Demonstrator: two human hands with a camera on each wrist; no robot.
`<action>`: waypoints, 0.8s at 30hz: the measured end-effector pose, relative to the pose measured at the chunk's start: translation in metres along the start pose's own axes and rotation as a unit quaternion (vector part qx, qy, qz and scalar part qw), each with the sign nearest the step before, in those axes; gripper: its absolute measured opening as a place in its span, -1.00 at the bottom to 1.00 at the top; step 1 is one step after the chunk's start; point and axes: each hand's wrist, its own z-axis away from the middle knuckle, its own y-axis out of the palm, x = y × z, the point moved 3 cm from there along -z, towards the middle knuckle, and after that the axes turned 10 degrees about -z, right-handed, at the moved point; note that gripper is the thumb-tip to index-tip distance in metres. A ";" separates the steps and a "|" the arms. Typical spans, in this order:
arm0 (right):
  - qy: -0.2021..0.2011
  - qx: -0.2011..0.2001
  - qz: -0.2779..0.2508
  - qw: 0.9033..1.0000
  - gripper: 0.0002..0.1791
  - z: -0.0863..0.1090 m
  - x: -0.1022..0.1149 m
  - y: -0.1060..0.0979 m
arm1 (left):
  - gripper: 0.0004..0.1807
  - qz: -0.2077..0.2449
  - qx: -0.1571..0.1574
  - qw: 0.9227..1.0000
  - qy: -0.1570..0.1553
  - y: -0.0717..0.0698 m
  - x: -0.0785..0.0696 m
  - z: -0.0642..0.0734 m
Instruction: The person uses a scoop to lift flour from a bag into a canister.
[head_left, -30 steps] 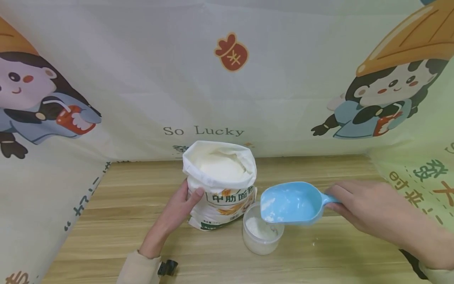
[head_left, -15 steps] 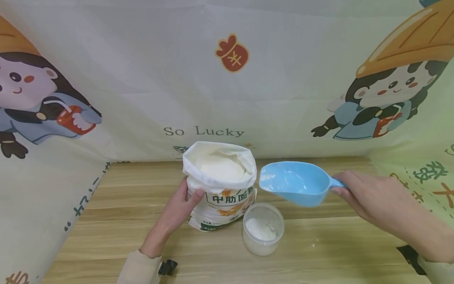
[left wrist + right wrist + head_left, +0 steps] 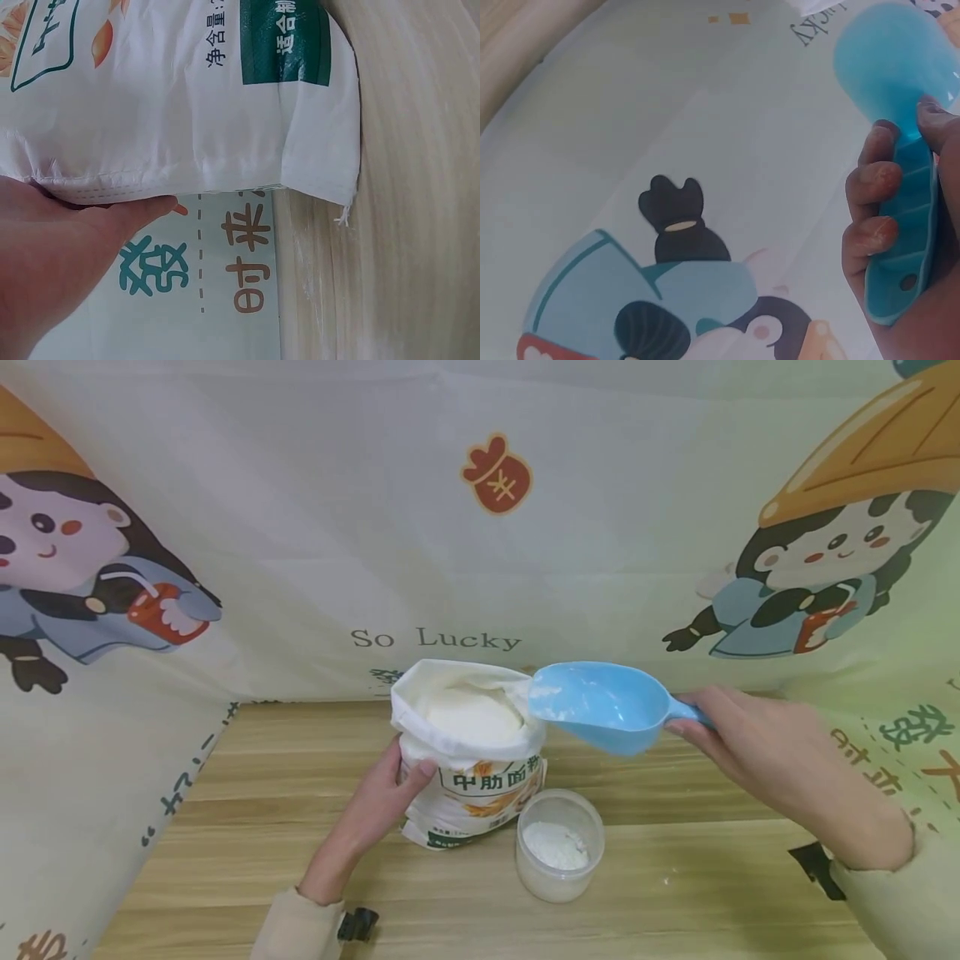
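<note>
An opened white bag of flour [image 3: 472, 814] stands upright with its top rolled down, pale flour [image 3: 468, 714] showing inside. My left hand [image 3: 386, 793] grips its left side, thumb on the front; in the left wrist view the hand [image 3: 71, 247] lies along the bag's seam. My right hand [image 3: 772, 760] holds a light blue scoop [image 3: 600, 702] by the handle, its mouth overlapping the bag's right rim. White powder clings to the scoop's inside. In the right wrist view, fingers [image 3: 874, 184] curl round the ridged handle. A clear round tub [image 3: 558, 881] holding white flour sits in front of the bag.
The wood-grain tabletop [image 3: 262, 793] carries the bag and tub, with small white specks to the right of the tub. A printed cloth [image 3: 337, 543] rises behind and along both sides. Black straps [image 3: 358, 925] show at both wrists.
The scoop in my right hand has risen from above the tub, moved back and then left to the bag's rim. My left hand stays on the bag.
</note>
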 end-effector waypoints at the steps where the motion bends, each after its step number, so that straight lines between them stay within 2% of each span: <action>1: 0.001 0.002 0.000 1.000 -0.29 -0.002 0.001 0.001 | -0.19 0.000 0.001 1.000 -0.001 0.000 0.000 0.000; 6: -0.006 0.004 0.004 1.000 -0.26 -0.016 0.005 0.004 | -0.22 -0.003 0.002 1.000 0.000 0.001 0.000 -0.001; 16: -0.049 -0.028 0.006 0.998 -0.30 -0.044 0.018 0.009 | -0.24 0.007 0.008 1.000 0.010 0.001 -0.001 -0.001; 24: -0.035 -0.017 0.028 0.999 -0.26 -0.059 0.025 0.013 | -0.27 0.015 0.009 1.000 0.011 0.002 0.000 0.000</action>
